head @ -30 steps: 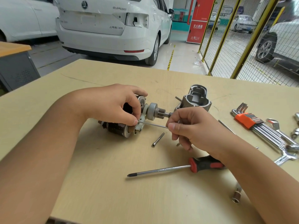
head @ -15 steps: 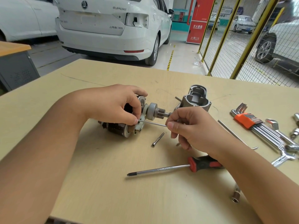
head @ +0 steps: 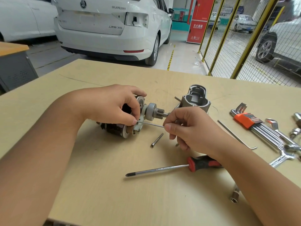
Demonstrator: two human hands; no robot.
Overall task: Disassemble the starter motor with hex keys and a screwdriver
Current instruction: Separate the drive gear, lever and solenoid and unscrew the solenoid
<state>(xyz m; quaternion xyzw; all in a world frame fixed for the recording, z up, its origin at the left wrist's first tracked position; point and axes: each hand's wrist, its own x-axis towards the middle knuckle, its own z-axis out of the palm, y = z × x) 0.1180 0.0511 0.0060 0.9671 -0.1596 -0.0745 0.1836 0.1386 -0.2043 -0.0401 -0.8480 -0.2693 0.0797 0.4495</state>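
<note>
Partly stripped: housing and one bolt lie on the worktop; left hand grips the motor, right hand pinches a hex key at it, further fasteners apparently remaining.

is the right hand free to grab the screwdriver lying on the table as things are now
Probably not at once. The right hand pinches a thin hex key set into the starter motor, and its forearm lies over the screwdriver handle. Nothing else blocks it; it would have to let go first.
</note>
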